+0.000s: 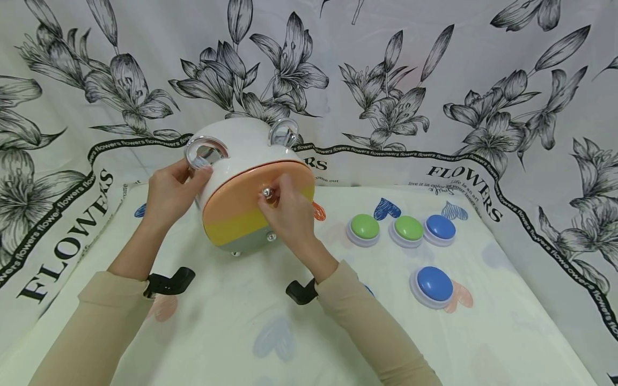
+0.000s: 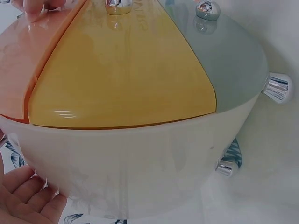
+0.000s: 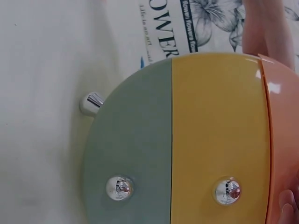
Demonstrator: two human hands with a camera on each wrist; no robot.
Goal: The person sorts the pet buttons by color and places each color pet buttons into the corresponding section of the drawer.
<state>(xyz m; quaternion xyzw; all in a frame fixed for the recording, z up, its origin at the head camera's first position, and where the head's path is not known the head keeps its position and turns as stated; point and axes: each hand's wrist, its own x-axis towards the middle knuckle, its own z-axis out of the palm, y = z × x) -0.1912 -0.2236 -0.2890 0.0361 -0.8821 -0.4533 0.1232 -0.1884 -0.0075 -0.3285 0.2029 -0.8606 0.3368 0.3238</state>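
A rounded white storage box (image 1: 236, 131) has a striped front and chrome fittings, and it leans at an angle on the covered table. Its front has an orange drawer (image 1: 236, 195), a yellow drawer (image 2: 126, 79) and a grey-green drawer (image 3: 135, 126), with round chrome knobs. My left hand (image 1: 171, 195) grips the box's upper left side by a chrome ring (image 1: 200, 153); the box partly hides its fingers. My right hand (image 1: 292, 217) pinches the chrome knob (image 1: 267, 192) of the orange drawer. In the right wrist view, the orange drawer's edge stands slightly proud of the yellow one.
Right of the box are two green push buttons (image 1: 365, 227) (image 1: 408, 228) and a blue push button (image 1: 440, 227); another blue push button (image 1: 435, 284) sits nearer. Behind hangs a flower-printed cloth (image 1: 396, 123). Short chrome feet (image 2: 278, 87) stick out beneath the box.
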